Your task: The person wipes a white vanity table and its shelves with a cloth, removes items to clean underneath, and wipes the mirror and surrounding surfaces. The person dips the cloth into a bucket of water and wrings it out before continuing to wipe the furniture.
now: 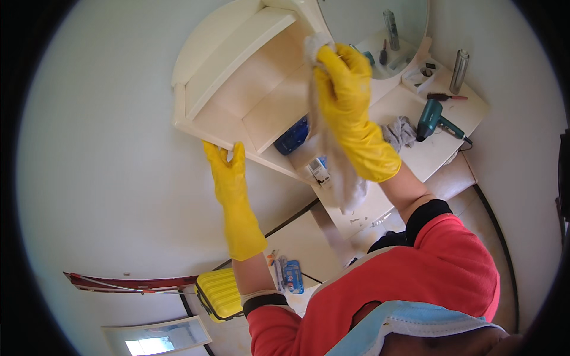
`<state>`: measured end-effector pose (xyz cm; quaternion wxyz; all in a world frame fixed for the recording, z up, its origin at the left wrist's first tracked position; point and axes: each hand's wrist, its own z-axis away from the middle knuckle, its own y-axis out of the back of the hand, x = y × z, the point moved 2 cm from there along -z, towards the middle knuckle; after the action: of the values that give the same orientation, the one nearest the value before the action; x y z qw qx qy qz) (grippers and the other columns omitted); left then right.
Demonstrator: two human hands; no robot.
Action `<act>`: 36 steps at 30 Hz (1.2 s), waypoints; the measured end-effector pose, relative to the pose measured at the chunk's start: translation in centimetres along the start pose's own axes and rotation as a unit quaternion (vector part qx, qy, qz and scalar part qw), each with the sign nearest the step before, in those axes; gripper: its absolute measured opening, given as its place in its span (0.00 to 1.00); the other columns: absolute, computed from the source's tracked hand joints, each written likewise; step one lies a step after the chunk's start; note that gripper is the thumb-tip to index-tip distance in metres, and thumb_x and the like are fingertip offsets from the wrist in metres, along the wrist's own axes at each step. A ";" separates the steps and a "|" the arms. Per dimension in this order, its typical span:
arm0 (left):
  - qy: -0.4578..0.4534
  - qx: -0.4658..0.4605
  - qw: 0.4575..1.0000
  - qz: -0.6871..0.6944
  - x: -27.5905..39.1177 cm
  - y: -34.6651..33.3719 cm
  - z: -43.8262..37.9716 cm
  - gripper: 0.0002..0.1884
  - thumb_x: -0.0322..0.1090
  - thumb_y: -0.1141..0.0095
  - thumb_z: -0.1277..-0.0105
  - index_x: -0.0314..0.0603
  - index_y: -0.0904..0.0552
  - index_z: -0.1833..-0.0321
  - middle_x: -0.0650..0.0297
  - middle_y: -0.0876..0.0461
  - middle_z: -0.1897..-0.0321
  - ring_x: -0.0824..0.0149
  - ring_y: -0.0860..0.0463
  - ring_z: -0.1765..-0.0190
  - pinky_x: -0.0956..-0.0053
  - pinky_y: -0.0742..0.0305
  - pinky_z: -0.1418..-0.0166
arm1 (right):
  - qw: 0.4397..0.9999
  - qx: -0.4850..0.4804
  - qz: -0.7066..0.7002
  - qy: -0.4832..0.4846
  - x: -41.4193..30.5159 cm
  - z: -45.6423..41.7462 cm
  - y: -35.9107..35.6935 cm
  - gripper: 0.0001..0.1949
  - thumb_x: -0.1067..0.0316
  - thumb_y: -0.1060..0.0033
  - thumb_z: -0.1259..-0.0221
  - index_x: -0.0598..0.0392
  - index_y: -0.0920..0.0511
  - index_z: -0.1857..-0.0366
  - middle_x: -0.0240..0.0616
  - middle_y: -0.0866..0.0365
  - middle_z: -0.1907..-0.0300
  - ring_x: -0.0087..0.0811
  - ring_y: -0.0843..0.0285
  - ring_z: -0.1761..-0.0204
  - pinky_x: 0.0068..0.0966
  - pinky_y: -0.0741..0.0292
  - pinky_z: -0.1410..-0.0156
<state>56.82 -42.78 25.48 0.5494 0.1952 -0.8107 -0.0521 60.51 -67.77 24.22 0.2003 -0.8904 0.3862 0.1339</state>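
A cream shelf unit with several tiers fills the upper middle of the view. My left hand, in a yellow rubber glove, has its fingertips at the unit's outer side edge, thumb and fingers apart. In my right hand, gloved the same way, is a bunched pale cloth, held in front of the shelves. The cloth's long end hangs down below the hand. A dark blue object sits on a lower shelf. Near it stands a white remote control, partly beside the hanging cloth.
On the dressing table are a green hair dryer, a crumpled grey cloth, a hairbrush, a spray can and a small white tray. A round mirror rises behind. A yellow suitcase stands lower left.
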 end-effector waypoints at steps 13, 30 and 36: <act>-0.007 0.050 0.995 -0.085 0.4 -0.5 -0.2 0.38 0.22 0.47 0.28 0.47 0.48 0.17 0.56 0.39 0.22 0.58 0.27 0.27 0.72 0.26 0.35 | 0.955 -0.255 0.110 -0.104 4.2 9.0 0.4 0.22 0.75 0.42 0.44 0.45 0.19 0.44 0.48 0.24 0.53 0.52 0.21 0.53 0.38 0.23 0.52; 0.008 0.008 0.998 -0.067 2.2 0.1 0.7 0.39 0.19 0.53 0.27 0.49 0.51 0.16 0.54 0.36 0.23 0.57 0.29 0.26 0.70 0.29 0.33 | 0.619 -0.307 -0.305 -0.656 -2.1 24.6 -3.0 0.17 0.61 0.35 0.34 0.51 0.21 0.43 0.48 0.17 0.55 0.48 0.19 0.57 0.32 0.23 0.51; -0.027 -0.026 0.993 0.113 -1.2 1.6 -0.5 0.30 0.25 0.54 0.25 0.41 0.39 0.20 0.56 0.32 0.26 0.62 0.27 0.30 0.70 0.30 0.31 | 0.936 -0.310 -0.166 -0.025 -8.3 13.6 -5.4 0.17 0.68 0.36 0.40 0.42 0.16 0.46 0.50 0.21 0.47 0.54 0.23 0.48 0.36 0.24 0.44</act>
<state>57.21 -40.76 25.09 0.5345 0.0868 -0.8405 -0.0162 57.84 -52.95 16.85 -0.0571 -0.9560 0.1672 0.2343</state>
